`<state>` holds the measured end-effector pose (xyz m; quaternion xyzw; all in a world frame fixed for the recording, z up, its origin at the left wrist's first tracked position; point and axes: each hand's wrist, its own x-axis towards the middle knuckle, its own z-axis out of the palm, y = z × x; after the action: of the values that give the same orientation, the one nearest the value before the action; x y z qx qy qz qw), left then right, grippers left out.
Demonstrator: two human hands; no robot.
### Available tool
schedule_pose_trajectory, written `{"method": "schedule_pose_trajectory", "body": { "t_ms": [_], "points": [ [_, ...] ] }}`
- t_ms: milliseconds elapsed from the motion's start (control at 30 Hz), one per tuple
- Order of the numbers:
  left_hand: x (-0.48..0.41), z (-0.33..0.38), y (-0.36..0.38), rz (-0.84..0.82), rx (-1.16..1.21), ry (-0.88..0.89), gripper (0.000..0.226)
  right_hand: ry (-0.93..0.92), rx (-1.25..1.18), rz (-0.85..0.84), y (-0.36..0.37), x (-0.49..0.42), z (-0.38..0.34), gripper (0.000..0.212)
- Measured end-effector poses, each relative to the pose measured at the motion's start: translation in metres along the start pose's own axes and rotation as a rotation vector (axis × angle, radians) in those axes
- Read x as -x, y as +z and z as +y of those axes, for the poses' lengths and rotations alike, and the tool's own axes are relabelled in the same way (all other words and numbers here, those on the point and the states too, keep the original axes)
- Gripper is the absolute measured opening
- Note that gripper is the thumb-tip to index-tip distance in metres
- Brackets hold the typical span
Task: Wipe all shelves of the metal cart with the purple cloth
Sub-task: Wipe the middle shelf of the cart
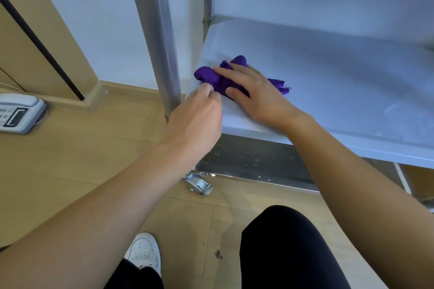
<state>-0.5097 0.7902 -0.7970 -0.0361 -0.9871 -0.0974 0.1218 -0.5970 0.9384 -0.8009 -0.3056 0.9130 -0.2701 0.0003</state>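
You're in what looks like an office: a grey corded desk telephone [18, 112] on the pale wood-look floor [94, 159] at far left, a white wall [105, 19] behind, and a stainless-steel wheeled cart [352, 89] at right.

1. The metal cart's shelf [328, 77] is pale and smooth. It runs from its near left corner off to the right, with a raised lip along its far edge.
2. A crumpled purple cloth [211, 76] lies directly on this shelf at the left end, close to the left edge.
3. The right hand [253, 91] lies flat on the cloth, pressing it down. The left hand [197, 119] sits at the shelf's near left corner with curled fingers, just beside the cloth.
4. A lower shelf [253, 159], darker and speckled, shows beneath the near edge.
5. The wooden floor [94, 148] carries the cart's castor [199, 184], a grey telephone [18, 112] at far left, and a white shoe [144, 251] nearest.
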Motion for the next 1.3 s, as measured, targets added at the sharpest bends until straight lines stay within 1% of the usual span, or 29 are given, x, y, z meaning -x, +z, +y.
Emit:
{"method": "schedule_pose_trajectory", "body": {
  "t_ms": [133, 300, 433, 633, 767, 833, 900, 1100, 1200, 1300],
  "points": [
    [-0.015, 0.003, 0.007, 0.027, -0.024, -0.004, 0.023, 0.036, -0.02, -0.011, -0.004, -0.018, 0.007, 0.049],
    [-0.035, 0.006, 0.017, 0.047, 0.061, -0.012, 0.028, 0.123, 0.046, 0.013, -0.001, -0.052, 0.022, 0.054],
    [-0.041, 0.014, 0.026, 0.048, 0.046, -0.023, 0.025, 0.192, 0.08, 0.013, -0.002, -0.084, 0.038, 0.055],
    [-0.039, 0.014, 0.032, 0.067, 0.04, -0.013, 0.027, 0.337, 0.024, 0.047, -0.006, -0.139, 0.052, 0.058],
    [-0.04, 0.013, 0.034, 0.041, 0.06, -0.014, 0.031, 0.398, -0.004, 0.05, -0.011, -0.174, 0.058, 0.052],
    [-0.04, 0.012, 0.035, 0.043, 0.08, -0.022, 0.028, 0.41, -0.012, 0.049, -0.012, -0.186, 0.063, 0.047],
    [-0.04, 0.012, 0.035, 0.045, 0.087, -0.021, 0.026, 0.421, -0.018, 0.047, -0.013, -0.192, 0.067, 0.046],
    [-0.04, 0.012, 0.031, 0.054, 0.083, -0.006, 0.034, 0.399, -0.008, -0.03, -0.016, -0.171, 0.061, 0.048],
    [-0.039, 0.012, 0.031, 0.056, 0.076, 0.003, 0.032, 0.361, 0.015, -0.057, -0.016, -0.132, 0.048, 0.047],
    [-0.038, 0.012, 0.031, 0.065, 0.071, 0.007, 0.028, 0.301, 0.051, -0.047, -0.015, -0.079, 0.036, 0.047]
  ]
}}
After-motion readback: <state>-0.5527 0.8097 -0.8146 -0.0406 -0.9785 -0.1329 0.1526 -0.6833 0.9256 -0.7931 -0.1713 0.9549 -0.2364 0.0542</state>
